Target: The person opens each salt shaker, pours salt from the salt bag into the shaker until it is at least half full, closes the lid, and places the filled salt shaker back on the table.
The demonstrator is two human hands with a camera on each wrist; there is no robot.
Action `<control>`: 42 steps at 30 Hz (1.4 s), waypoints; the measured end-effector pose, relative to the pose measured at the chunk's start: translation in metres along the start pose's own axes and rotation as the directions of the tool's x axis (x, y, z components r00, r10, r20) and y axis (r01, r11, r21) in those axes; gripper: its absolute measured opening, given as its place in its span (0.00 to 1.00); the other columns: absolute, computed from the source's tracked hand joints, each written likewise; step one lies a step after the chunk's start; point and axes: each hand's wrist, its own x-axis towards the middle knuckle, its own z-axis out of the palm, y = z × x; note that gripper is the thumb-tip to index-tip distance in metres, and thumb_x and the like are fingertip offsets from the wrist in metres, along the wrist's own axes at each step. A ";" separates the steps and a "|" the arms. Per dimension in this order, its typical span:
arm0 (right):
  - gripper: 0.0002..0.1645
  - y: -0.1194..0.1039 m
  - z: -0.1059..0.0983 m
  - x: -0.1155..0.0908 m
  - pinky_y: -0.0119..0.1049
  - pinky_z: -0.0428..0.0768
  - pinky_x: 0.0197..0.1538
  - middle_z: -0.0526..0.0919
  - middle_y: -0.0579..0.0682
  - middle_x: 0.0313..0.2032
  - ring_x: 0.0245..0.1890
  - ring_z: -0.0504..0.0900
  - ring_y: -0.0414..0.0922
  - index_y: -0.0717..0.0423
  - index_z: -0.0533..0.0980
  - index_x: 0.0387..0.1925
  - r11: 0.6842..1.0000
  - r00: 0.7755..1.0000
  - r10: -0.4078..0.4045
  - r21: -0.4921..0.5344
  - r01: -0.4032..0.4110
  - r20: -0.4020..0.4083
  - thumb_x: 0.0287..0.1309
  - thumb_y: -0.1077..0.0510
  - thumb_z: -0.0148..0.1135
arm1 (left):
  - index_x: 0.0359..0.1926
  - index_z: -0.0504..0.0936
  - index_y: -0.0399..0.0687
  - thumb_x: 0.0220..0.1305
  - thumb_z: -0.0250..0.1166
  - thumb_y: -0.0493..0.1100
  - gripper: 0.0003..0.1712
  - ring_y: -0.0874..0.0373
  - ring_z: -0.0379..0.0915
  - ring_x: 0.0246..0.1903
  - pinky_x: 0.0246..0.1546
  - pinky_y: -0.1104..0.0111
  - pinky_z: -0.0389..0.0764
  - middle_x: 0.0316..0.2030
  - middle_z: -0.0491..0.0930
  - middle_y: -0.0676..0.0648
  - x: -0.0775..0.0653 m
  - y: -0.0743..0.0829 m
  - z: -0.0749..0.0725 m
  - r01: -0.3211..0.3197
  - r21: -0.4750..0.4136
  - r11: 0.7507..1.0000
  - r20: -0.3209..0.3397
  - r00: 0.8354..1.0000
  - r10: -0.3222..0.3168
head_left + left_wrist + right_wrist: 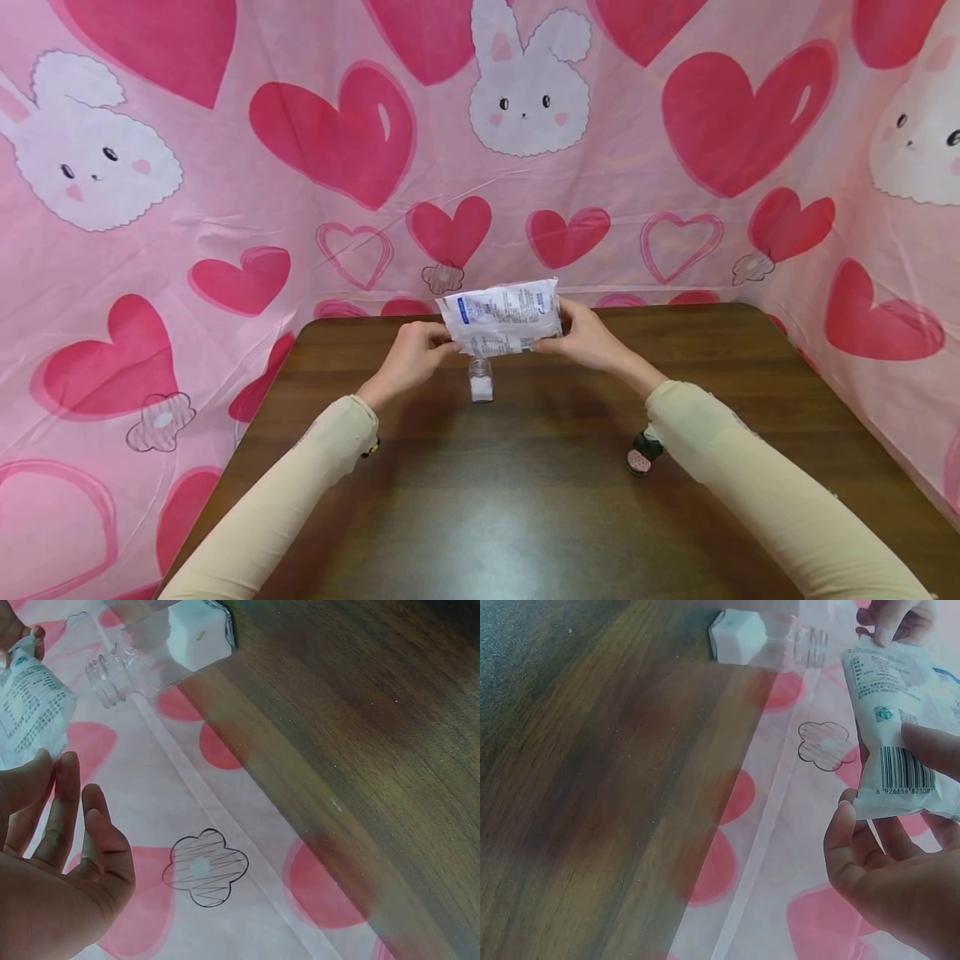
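Note:
Both hands hold a white plastic packet [501, 315] printed with blue and black text, raised over the far half of the table. My left hand [415, 354] pinches its left lower corner between thumb and fingertips. At the other end, my right hand [592, 336] grips the packet with the thumb across its printed face and fingers behind; a barcode shows there in the right wrist view. Just below the packet stands a clear bottle [482, 383] with white contents in its lower part. Its threaded neck [105, 679] is uncapped.
The dark wooden table [480, 500] reaches back to a pink cloth backdrop [517, 183] with hearts and rabbits. Near the right cuff is a small dark item with a pink dotted round face [640, 461]. A small dark and yellow item [371, 450] shows under the left cuff.

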 end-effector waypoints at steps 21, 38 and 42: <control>0.36 0.000 0.000 -0.001 0.44 0.84 0.44 0.85 0.61 0.53 0.47 0.84 0.56 0.62 0.75 0.65 1.000 1.000 0.007 -0.009 -0.007 0.003 0.54 0.65 0.79 | 0.45 0.92 0.41 0.67 0.74 0.35 0.07 0.45 0.76 0.30 0.29 0.62 0.77 0.38 0.89 0.47 -0.002 0.000 0.001 0.021 -0.008 1.000 0.015 1.000 -0.021; 0.36 0.002 0.000 -0.001 0.44 0.83 0.45 0.85 0.62 0.53 0.46 0.84 0.55 0.63 0.75 0.64 1.000 1.000 -0.017 -0.012 0.017 -0.003 0.55 0.64 0.79 | 0.42 0.92 0.41 0.66 0.75 0.35 0.05 0.51 0.75 0.27 0.28 0.65 0.77 0.36 0.89 0.46 -0.002 0.000 0.001 0.006 0.020 1.000 0.002 1.000 -0.006; 0.36 0.002 0.000 -0.001 0.45 0.83 0.46 0.85 0.61 0.54 0.46 0.85 0.56 0.62 0.75 0.65 1.000 1.000 -0.015 -0.014 0.015 0.001 0.55 0.64 0.79 | 0.43 0.93 0.41 0.66 0.75 0.35 0.05 0.51 0.74 0.26 0.27 0.65 0.75 0.36 0.89 0.47 -0.002 0.001 0.002 0.014 0.017 1.000 0.002 1.000 -0.014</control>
